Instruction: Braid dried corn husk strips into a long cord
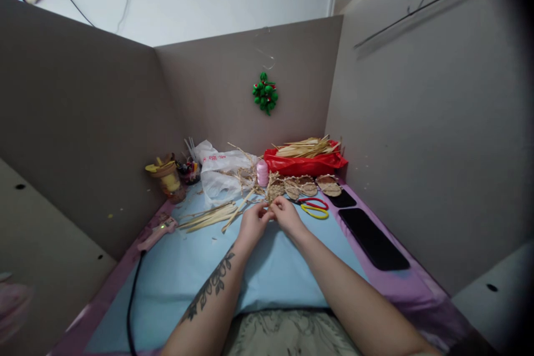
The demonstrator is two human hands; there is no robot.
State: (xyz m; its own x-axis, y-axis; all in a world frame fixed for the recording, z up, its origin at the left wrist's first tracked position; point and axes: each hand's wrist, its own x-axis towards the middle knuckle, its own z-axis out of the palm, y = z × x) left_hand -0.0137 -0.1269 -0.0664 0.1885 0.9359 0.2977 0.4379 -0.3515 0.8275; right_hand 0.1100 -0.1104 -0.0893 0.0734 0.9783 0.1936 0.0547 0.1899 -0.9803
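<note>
My left hand (255,221) and my right hand (286,216) meet over the middle of the table, fingertips pinched together on a small straw piece (271,207). Most of that piece is hidden by the fingers. Directly beyond them is a round woven straw piece (276,186) with loose strands around it; I cannot tell whether it joins what I hold. To the right of my right hand lie scissors (315,210) with one red and one yellow handle loop. Long pale straw strips (212,217) are spread left of my left hand.
Small woven straw slippers (307,186) line the back, near a pink thread spool (262,173), a red bag of straw (306,162) and a white plastic bag (225,175). A pink corded tool (158,232) lies left; a black phone (373,238) lies right. Grey panels (246,50) enclose the table.
</note>
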